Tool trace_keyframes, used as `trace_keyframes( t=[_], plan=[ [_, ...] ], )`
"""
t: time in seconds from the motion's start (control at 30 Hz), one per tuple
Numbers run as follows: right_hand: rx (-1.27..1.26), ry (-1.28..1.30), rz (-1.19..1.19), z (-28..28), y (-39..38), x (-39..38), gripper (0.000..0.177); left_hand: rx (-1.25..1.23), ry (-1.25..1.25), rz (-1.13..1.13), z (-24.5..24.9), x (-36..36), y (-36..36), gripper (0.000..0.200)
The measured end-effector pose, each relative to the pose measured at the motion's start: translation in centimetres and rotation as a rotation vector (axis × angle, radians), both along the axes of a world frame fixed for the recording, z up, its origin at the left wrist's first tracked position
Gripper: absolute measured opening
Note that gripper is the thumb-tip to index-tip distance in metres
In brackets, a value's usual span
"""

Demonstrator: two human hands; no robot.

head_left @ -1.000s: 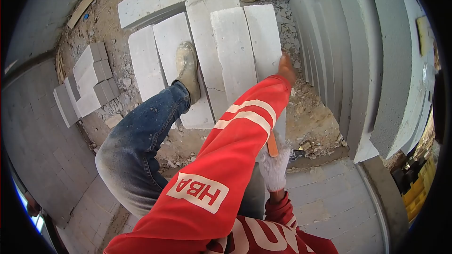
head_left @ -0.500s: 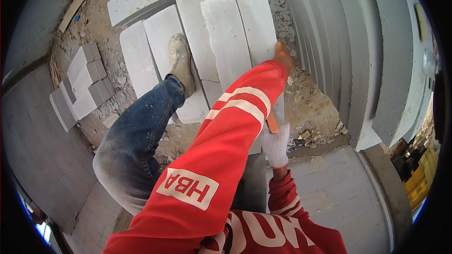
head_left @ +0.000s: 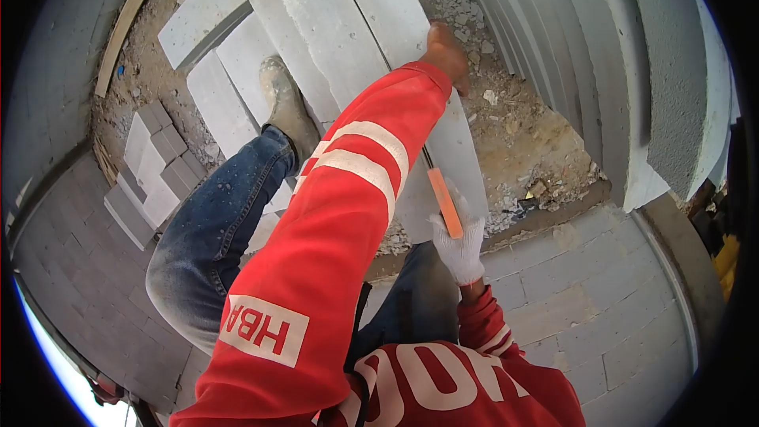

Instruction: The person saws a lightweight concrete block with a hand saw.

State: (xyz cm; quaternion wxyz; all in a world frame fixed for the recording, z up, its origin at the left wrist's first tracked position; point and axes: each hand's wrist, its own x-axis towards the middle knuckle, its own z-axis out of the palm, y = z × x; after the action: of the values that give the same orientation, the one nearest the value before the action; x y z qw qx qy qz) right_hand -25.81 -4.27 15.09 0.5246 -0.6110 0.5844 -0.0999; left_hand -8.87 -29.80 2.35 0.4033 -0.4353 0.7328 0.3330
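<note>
My left hand (head_left: 447, 57), bare below a red sleeve, grips the right edge of a pale grey block (head_left: 381, 6), its fingertips partly hidden. Below it my right hand (head_left: 461, 249), in a white knitted glove, is closed around the orange handle of a tool (head_left: 445, 204). A thin metal part runs up from the handle beneath my left sleeve, so the tool's kind is hidden. The tool lies over the seam beside the lower part of a block (head_left: 447, 154). My booted left foot (head_left: 283, 103) rests on the neighbouring blocks.
Large grey slabs (head_left: 577, 71) stand in a row at the right. Smaller cut blocks (head_left: 154, 158) are piled at the left, near a wooden strip (head_left: 130, 20). Rubble (head_left: 538, 166) covers the ground beside a block-paved surface (head_left: 569, 292).
The view has shifted, and the blocks appear farther up and left. My left forearm has moved left in view; more of the orange handle and the lower block now shows. Both hands keep their holds.
</note>
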Motion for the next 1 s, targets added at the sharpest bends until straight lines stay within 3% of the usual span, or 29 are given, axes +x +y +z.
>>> trace_keyframes(
  t=[0.1, 0.17, 0.23, 0.33, 0.4, 0.47, 0.53, 0.63, 0.7, 0.8, 0.9, 1.0],
  plan=[
    [0.029, -0.064, -0.024, -1.5, -2.3, 2.2, 0.06, -0.043, -0.014, 0.0, 0.3, 0.6, -0.1, 0.078],
    [0.214, 0.018, -0.016, 1.1, -0.7, 0.8, 0.064, -0.033, 0.012, 0.003, -0.3, -0.4, 1.8, 0.079],
    [-0.024, -0.05, -0.012, 3.9, 4.3, -2.7, 0.066, -0.206, 0.023, 0.048, -3.4, 0.1, 1.0, 0.08],
    [0.038, 0.153, 0.135, 8.2, 7.8, -7.7, 0.066, -0.03, 0.028, 0.021, -0.2, 0.0, 0.6, 0.079],
    [0.238, 0.089, -0.013, 8.5, 6.3, -7.1, 0.064, 0.011, 0.021, 0.018, -0.5, 0.1, 0.2, 0.078],
    [0.109, 0.053, 0.018, 5.0, 3.8, -4.1, 0.058, -0.051, -0.057, 0.014, -0.7, -0.3, 0.3, 0.074],
    [0.18, 0.023, -0.025, 3.0, -1.5, 1.2, 0.052, -0.027, -0.063, 0.019, -0.8, -0.2, 0.4, 0.073],
    [-0.232, -0.096, 0.024, -0.5, -4.7, 5.2, 0.045, -0.062, -0.026, 0.023, -0.8, -0.1, 1.0, 0.073],
    [0.154, -0.188, -0.067, 2.3, -4.9, 5.5, 0.041, -0.142, 0.005, 0.027, -0.9, 0.6, -0.1, 0.074],
    [0.004, 0.013, 0.057, 6.0, -0.5, 0.0, 0.045, -0.037, -0.027, 0.009, -1.0, -0.2, 0.0, 0.082],
    [0.208, 0.098, -0.008, 10.7, 0.0, 0.0, 0.047, -0.037, -0.019, -0.005, -1.3, -0.8, 0.7, 0.075],
    [0.06, 0.025, 0.04, 6.7, -4.4, 4.0, 0.048, -0.031, -0.03, -0.024, -2.0, -0.7, 0.4, 0.071]
  ],
)
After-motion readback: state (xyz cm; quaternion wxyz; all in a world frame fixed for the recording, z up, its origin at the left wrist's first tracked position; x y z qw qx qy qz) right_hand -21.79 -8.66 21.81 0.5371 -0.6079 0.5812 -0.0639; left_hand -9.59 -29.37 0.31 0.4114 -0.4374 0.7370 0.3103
